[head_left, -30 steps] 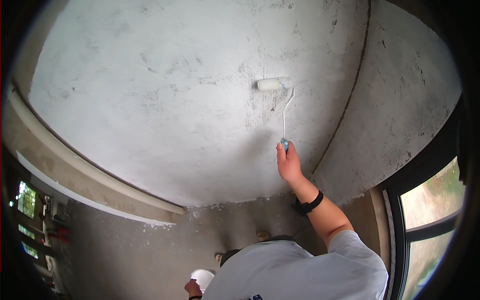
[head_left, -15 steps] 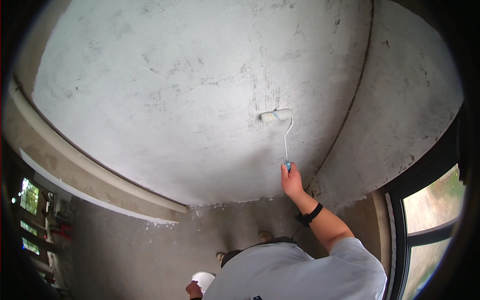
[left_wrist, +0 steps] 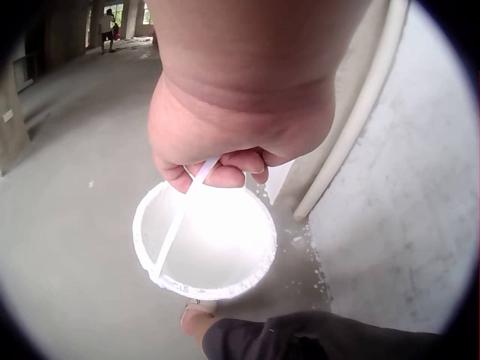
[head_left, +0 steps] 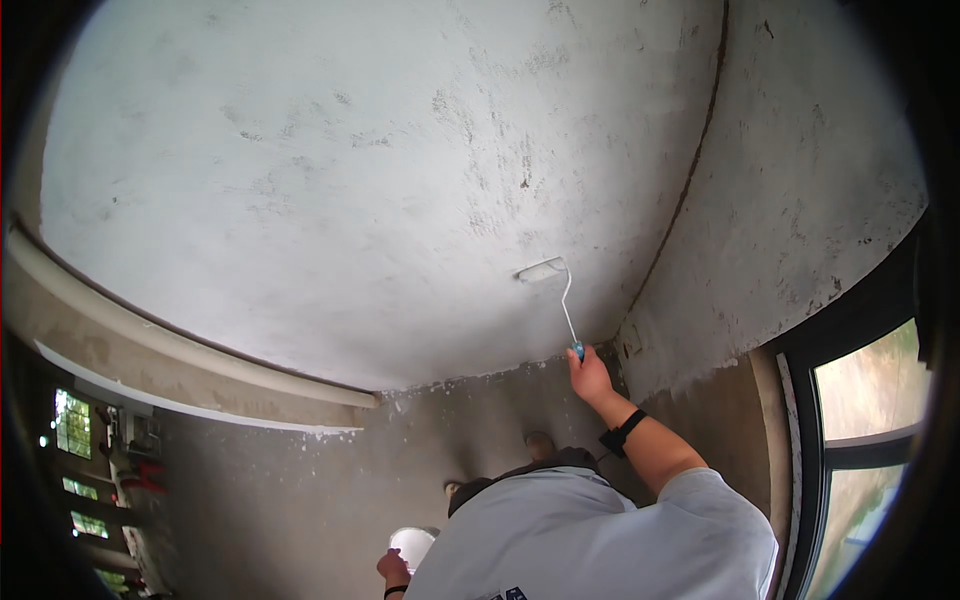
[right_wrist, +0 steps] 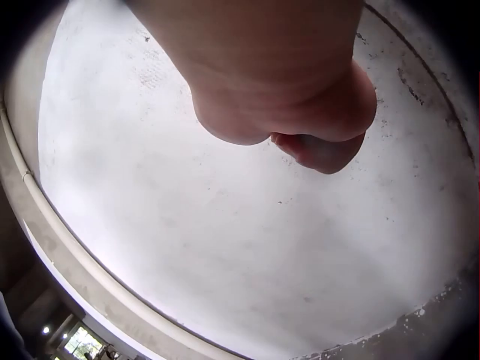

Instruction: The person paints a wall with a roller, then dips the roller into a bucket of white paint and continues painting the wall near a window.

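Observation:
My right hand (head_left: 591, 376) grips the blue handle (head_left: 578, 350) of a paint roller, its fingers curled round it. The white roller sleeve (head_left: 541, 270) lies against the lower part of a patchy white wall (head_left: 330, 230), joined to the handle by a bent wire frame (head_left: 566, 300). In the right wrist view the roller is hidden behind my hand (right_wrist: 300, 120). Low at my side, my left hand (left_wrist: 225, 142) holds a white bucket (left_wrist: 142, 247) by its thin plastic bail (left_wrist: 174, 229). Bright white glare fills much of the bucket's inside.
A dark crack (head_left: 690, 185) marks the corner with the right-hand wall (head_left: 800, 210). Beyond it stands a black-framed window (head_left: 870, 450). A pale pipe (head_left: 180, 345) runs along the left side. White splashes dot the concrete floor (head_left: 250, 490). A person (left_wrist: 107, 31) stands far back.
The roller has travelled down the wall, my right hand lowering with it towards the floor edge. My left hand keeps its hold on the bucket; the head view has shifted slightly.

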The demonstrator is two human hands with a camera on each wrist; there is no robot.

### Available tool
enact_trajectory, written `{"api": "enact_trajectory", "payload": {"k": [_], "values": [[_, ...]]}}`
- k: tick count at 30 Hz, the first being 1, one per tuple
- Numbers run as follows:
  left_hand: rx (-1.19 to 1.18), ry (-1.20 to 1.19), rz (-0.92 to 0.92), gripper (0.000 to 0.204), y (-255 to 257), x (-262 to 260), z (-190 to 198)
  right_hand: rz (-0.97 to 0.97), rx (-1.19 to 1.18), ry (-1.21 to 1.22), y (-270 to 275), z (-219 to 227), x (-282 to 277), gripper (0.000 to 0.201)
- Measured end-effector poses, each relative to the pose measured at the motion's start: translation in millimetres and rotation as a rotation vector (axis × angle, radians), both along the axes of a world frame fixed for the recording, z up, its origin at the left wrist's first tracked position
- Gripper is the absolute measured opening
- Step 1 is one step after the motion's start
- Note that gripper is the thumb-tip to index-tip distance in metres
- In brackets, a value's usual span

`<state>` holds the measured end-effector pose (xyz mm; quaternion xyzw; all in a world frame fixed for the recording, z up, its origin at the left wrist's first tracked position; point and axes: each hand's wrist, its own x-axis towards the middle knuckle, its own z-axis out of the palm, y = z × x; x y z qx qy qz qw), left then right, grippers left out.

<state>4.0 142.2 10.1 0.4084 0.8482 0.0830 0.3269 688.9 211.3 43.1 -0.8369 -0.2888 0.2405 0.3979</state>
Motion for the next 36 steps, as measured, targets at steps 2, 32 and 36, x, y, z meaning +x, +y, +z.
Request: {"api": "enact_trajectory", "payload": {"k": [2, 32, 36], "values": [[0.06, 0.516, -0.797, 0.016, -5, -7, 5, -0.015, -0.025, 0.002, -8, -11, 1, 0.046], [-0.009, -0.373, 0.269, 0.019, 80, 14, 6, -0.115, 0.021, -0.085, 16, 64, -29, 0.037], [-0.026, -0.388, 0.25, 0.018, 97, 2, -2, -0.136, 0.174, -0.124, 42, 118, -41, 0.033]]}}
